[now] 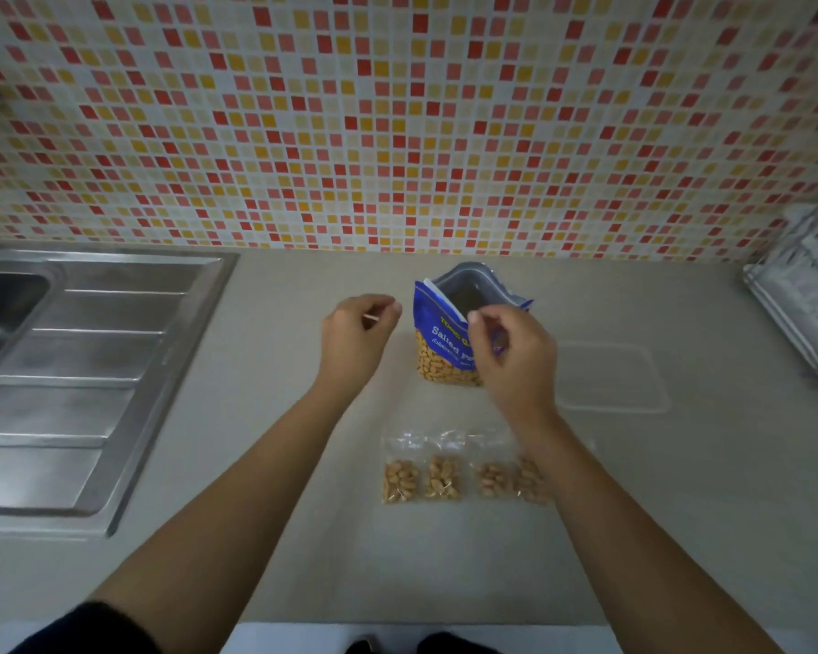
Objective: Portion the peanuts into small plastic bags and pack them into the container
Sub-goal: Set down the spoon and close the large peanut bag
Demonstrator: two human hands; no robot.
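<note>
An open blue bag of salted peanuts (438,342) stands upright at the middle of the counter, its mouth gaping. My right hand (513,356) is in front of the bag's right half, with curled fingers pinching its front wall near the rim. To the left of the bag, apart from it, my left hand (357,335) hovers with curled fingers pinching a small pale sliver; I cannot tell what it is. Several small clear bags of peanuts (442,479) lie in a row nearer to me; my right forearm covers part of the rightmost. A clear rectangular container (610,377) sits right of the blue bag.
A steel sink with a ribbed drainboard (81,370) fills the left side of the counter. A white wire rack (803,295) stands at the far right edge. A mosaic-tiled wall (397,125) rises right behind the counter.
</note>
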